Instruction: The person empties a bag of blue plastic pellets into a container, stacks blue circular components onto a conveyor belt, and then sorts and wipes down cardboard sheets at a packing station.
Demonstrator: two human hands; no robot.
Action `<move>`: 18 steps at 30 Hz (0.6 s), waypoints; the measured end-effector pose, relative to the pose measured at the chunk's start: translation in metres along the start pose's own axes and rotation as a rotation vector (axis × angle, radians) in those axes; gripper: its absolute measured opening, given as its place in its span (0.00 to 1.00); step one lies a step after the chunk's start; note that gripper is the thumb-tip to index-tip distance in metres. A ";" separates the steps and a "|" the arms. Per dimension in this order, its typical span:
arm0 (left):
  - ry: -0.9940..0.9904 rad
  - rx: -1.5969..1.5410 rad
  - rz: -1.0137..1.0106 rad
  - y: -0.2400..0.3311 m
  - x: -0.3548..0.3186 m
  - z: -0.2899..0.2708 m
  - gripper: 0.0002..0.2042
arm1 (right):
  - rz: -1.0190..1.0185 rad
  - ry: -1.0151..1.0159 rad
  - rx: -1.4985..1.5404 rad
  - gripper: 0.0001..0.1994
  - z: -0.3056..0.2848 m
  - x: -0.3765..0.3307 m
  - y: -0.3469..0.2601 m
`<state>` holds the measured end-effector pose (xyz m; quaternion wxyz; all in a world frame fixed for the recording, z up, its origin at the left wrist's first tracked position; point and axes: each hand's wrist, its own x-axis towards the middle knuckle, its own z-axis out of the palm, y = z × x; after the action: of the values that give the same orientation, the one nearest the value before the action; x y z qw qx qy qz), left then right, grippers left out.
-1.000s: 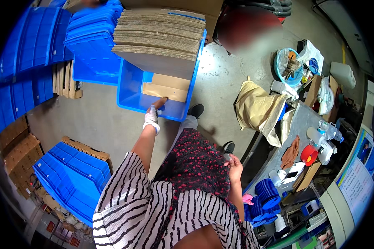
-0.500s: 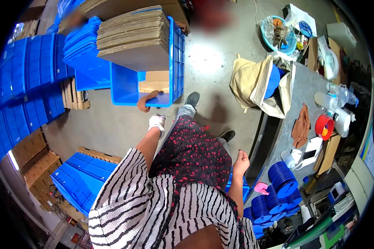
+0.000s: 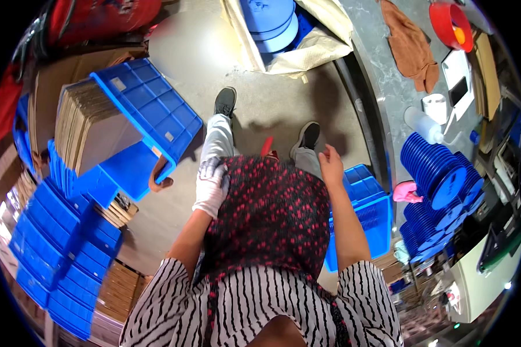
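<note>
Watching from far off, I used the dark, red-dotted apron [image 3: 266, 214] as my landmark. The left hand [image 3: 212, 188], in a white glove, was at the apron's left edge, touching it or just over it. I couldn't tell if its fingers were closed, and I saw nothing in them. The glove was probably there to save the skin from rough edges. The right hand [image 3: 331, 168] was bare, loosely open and seemed empty, just past the apron's right edge. A blue tub [image 3: 379, 231] sat right of the apron, close by that hand. Well left of the apron, a big blue box [image 3: 150, 98] held cardboard sheets [image 3: 113, 136], packed tight, I guess so they kept neat. What looked like brown cloth [image 3: 158, 175] hung on its rim, maybe to stay handy.

0.5 seconds earlier, the gloved hand was out nearer that box; now it was back by the apron. The view had swung right, so the blue tub, mostly hidden then, showed plainly.
</note>
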<state>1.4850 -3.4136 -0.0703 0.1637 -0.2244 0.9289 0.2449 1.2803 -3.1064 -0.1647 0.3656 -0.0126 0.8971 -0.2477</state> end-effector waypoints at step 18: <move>-0.344 -0.112 0.225 -0.021 0.082 0.000 0.16 | 0.510 -0.763 0.630 0.41 0.258 -0.014 0.162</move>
<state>1.4258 -3.4575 -0.1117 0.2789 -0.0831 0.8913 0.3477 1.4874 -3.0737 -0.3865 0.6990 0.2259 0.5582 -0.3857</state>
